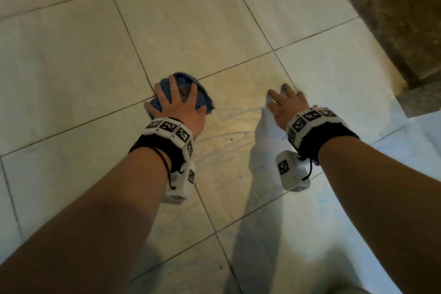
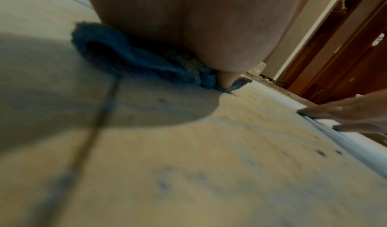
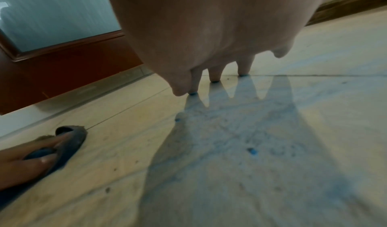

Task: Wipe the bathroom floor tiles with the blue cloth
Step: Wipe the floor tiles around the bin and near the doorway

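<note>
Forearms: nearest the head camera, my two bare forearms reach down, each with a black wrist strap (image 1: 164,148) carrying white blocks printed with black square markers.
Left hand: my left hand (image 1: 177,105) lies on the crumpled blue terry cloth (image 1: 202,96), fingers spread and bent down over it, pressing it to the floor.
Blue cloth: bunched in a heap where grout lines cross, under my left palm.
Floor: pale square floor tiles (image 1: 71,59) with dark grout lines, faint bluish streaks and small blue specks (image 3: 252,151).
Right hand: my right hand (image 1: 285,105) is flat, fingers splayed, fingertips (image 3: 214,79) touching the tile, holding nothing.
Far right: a rough brown stone sill (image 1: 393,7).
</note>
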`<state>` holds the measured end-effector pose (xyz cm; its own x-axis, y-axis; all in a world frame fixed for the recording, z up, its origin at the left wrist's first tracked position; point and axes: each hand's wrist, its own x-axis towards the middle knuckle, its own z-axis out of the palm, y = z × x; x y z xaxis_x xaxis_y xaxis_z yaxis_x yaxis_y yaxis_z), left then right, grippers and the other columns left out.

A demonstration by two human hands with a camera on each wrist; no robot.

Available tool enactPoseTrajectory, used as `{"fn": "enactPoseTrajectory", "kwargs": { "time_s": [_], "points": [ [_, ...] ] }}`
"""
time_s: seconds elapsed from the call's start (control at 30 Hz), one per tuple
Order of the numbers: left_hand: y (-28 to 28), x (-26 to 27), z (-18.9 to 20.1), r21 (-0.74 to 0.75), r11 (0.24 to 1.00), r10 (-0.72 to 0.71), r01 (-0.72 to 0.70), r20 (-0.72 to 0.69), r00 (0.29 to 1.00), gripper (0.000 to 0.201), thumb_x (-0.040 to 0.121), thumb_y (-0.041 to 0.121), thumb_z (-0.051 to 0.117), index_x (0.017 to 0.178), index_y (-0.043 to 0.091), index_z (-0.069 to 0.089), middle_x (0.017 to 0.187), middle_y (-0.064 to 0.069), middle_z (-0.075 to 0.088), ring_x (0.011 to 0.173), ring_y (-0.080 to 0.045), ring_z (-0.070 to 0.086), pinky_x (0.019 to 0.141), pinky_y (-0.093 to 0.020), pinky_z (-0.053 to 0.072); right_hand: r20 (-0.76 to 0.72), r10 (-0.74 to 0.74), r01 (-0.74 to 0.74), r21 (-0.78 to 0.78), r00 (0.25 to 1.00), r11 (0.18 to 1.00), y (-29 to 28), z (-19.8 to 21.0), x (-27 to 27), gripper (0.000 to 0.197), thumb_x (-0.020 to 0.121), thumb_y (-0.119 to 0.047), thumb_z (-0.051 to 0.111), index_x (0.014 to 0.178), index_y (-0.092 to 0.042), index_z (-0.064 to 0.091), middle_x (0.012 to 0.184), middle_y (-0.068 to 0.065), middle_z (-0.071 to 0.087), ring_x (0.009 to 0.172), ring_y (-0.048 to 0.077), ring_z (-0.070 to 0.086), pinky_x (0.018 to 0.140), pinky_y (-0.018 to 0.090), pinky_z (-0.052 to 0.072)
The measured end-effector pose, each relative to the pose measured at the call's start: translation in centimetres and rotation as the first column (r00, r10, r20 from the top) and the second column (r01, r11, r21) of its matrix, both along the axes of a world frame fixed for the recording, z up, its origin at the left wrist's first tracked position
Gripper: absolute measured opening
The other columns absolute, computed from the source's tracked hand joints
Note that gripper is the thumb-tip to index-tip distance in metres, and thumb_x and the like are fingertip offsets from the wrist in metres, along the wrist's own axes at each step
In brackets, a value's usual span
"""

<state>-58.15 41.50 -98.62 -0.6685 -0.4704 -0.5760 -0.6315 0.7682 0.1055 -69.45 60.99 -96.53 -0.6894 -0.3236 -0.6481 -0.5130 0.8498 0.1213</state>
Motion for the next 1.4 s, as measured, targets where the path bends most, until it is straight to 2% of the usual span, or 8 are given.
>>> {"fn": "enactPoseTrajectory", "kwargs": {
  "time_s": [0.17,0.3,0.47,0.7,0.87,1.0,1.23,1.4],
  "points": [
    [5.7,-2.0,-0.2,0.018,0.987,-0.16,0.161,-0.018,0.987,0.064,0.103,0.055,0.026,0.156,0.041,-0.008,0.159,-0.005,-0.034,0.146,-0.041,-0.027,0.114,-0.069,-0.006,0.016,0.143,-0.144,0.107,0.99,0.984,1.1,0.3,-0.8,0.048,0.107,-0.021,0.024,0.155,-0.018,0.021,0.164,-0.005,-0.003,0.149,0.031,-0.009,0.12,0.053,0.007],
    [12.1,-2.6,-0.3,0.062,0.917,-0.391,0.395,-0.068,0.918,0.065,0.103,0.053,0.031,0.157,0.04,-0.003,0.159,-0.006,-0.034,0.145,-0.043,-0.028,0.111,-0.072,-0.008,0.012,0.156,-0.156,0.144,0.988,0.977,1.8,0.6,-1.3,0.047,0.107,-0.02,0.025,0.154,-0.019,0.023,0.164,-0.007,-0.001,0.15,0.029,-0.008,0.119,0.054,0.008],
    [11.6,-2.2,-0.5,0.066,0.882,-0.46,0.466,-0.08,0.884,0.064,0.102,0.055,0.033,0.156,0.044,0.0,0.161,0.001,-0.031,0.147,-0.036,-0.027,0.114,-0.067,-0.009,-0.013,0.154,-0.15,0.157,0.988,0.976,1.0,0.6,-1.0,0.046,0.107,-0.022,0.028,0.153,-0.02,0.025,0.164,-0.004,0.002,0.15,0.031,-0.005,0.119,0.053,0.01],
    [1.2,1.3,-0.3,0.049,0.983,-0.18,0.179,0.022,0.983,0.063,0.102,0.061,0.023,0.155,0.045,-0.008,0.16,0.004,-0.033,0.148,-0.031,-0.027,0.116,-0.063,-0.007,-0.043,0.146,-0.137,0.169,0.988,0.976,-0.5,-0.3,-0.1,0.045,0.106,-0.023,0.031,0.15,-0.015,0.03,0.162,0.009,0.008,0.149,0.031,-0.005,0.118,0.053,0.014],
    [-4.1,4.6,-0.6,-0.012,1.0,-0.026,0.026,0.022,0.999,0.063,0.102,0.06,0.024,0.155,0.045,-0.006,0.161,0.004,-0.03,0.149,-0.03,-0.023,0.117,-0.062,-0.002,-0.044,-0.005,0.004,-0.039,0.999,0.999,-3.7,-1.2,1.9,0.047,0.101,-0.029,0.034,0.145,-0.014,0.04,0.159,0.011,0.016,0.146,0.035,0.011,0.114,0.06,0.02],
    [-6.6,7.6,-0.6,-0.033,0.999,0.024,-0.024,0.008,1.0,0.063,0.103,0.058,0.024,0.156,0.043,-0.007,0.161,0.004,-0.03,0.15,-0.03,-0.021,0.117,-0.062,0.0,0.018,-0.168,0.168,-0.179,0.986,0.969,-7.3,-0.2,4.4,0.043,0.104,-0.028,0.033,0.145,-0.015,0.036,0.158,-0.002,0.018,0.144,0.026,0.02,0.116,0.06,0.01],
    [-9.5,11.8,-0.8,-0.03,0.993,0.117,-0.116,0.043,0.992,0.063,0.102,0.06,0.023,0.155,0.044,-0.008,0.161,0.004,-0.031,0.15,-0.03,-0.022,0.117,-0.064,0.001,0.03,-0.131,0.134,-0.243,0.991,0.961,-11.2,-0.1,7.1,0.04,0.103,-0.021,0.037,0.143,-0.014,0.041,0.154,0.001,0.027,0.141,0.027,0.025,0.117,0.059,0.011],
    [-8.9,11.7,-0.1,-0.002,0.986,0.169,-0.169,0.042,0.985,0.063,0.104,0.056,0.023,0.156,0.041,-0.007,0.161,0.001,-0.031,0.148,-0.033,-0.024,0.116,-0.065,-0.001,-0.017,-0.194,0.177,-0.333,0.981,0.926,-11.2,0.4,7.4,0.043,0.102,-0.021,0.045,0.145,-0.017,0.043,0.151,0.006,0.038,0.137,0.028,0.038,0.119,0.045,0.018]
  ]
}}
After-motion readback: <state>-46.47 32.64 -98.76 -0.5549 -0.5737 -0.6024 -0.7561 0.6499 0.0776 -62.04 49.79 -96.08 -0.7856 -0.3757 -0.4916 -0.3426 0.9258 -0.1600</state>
